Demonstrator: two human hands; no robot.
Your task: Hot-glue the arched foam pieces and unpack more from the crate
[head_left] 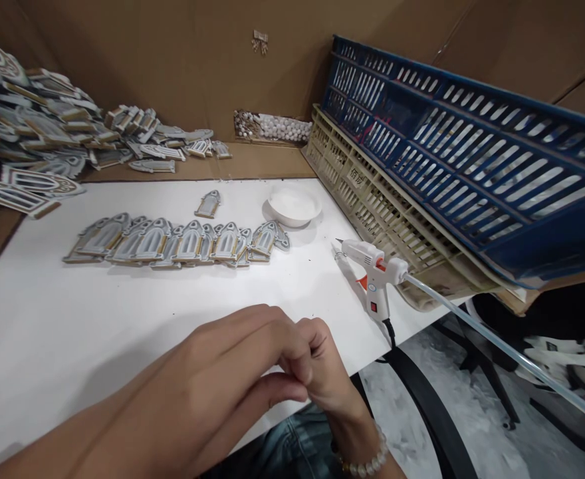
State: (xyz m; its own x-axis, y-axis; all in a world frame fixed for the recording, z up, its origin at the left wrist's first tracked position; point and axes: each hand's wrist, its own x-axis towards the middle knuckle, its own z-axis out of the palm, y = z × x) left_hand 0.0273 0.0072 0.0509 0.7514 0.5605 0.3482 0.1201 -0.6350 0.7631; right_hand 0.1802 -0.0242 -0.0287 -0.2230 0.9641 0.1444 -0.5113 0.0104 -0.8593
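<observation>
My left hand reaches in from the lower left, its fingers bent and its thumb drawn toward the fingertips. They meet my right hand, which is curled closed and wears a bead bracelet. Anything held between the two hands is hidden. Beyond them, an overlapping row of small grey-and-white arched window pieces lies on the white table. One single arched piece lies behind the row. To the right stands a white hot glue gun with a long clear glue stick in its back.
A heap of arched pieces fills the back left. A shallow white dish sits near the cardboard wall, where white beads show through a slot. A blue crate rests on a beige crate at right. The gun's cord drops over the edge.
</observation>
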